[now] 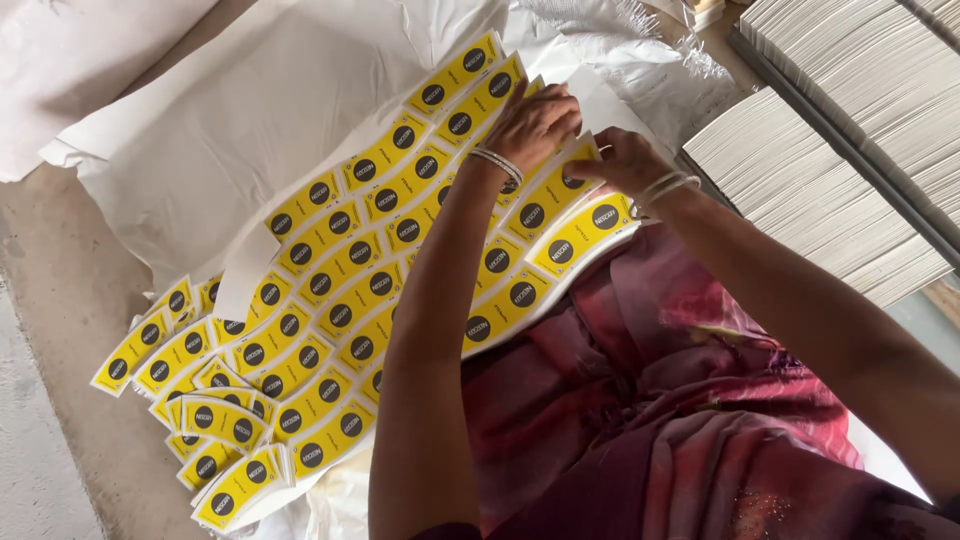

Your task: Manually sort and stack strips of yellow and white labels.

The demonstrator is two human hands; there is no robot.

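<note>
Two hands work close together near the top of the head view. The left hand [535, 120] is curled, with its fingers pinching the top edge of a big sheet of yellow labels [400, 240]. The right hand [625, 160] sits just beside it, and its fingers pinch one yellow label [585, 150] at the corner of the sheet. Both hands are narrow and shut on what they hold. Each wrist has thin silver bangles [498, 165] on it.

The sheet of yellow labels is long. It lies across the person's lap and runs from the hands down toward the bottom left. Every label on it is yellow with dark round spots. The labels sit in slanted rows, side by side.

At the bottom left lies a loose pile of labels [215, 420], cut apart and stacked in a messy heap. It touches the low end of the sheet.

Under the sheet lies a big white sack [230, 110], spread on the grey floor [60, 300]. The person wears a dark red cloth [640, 400] over the legs. At the top right stand tall stacks of white paper [810, 190], packed close together, well apart from the loose pile.
</note>
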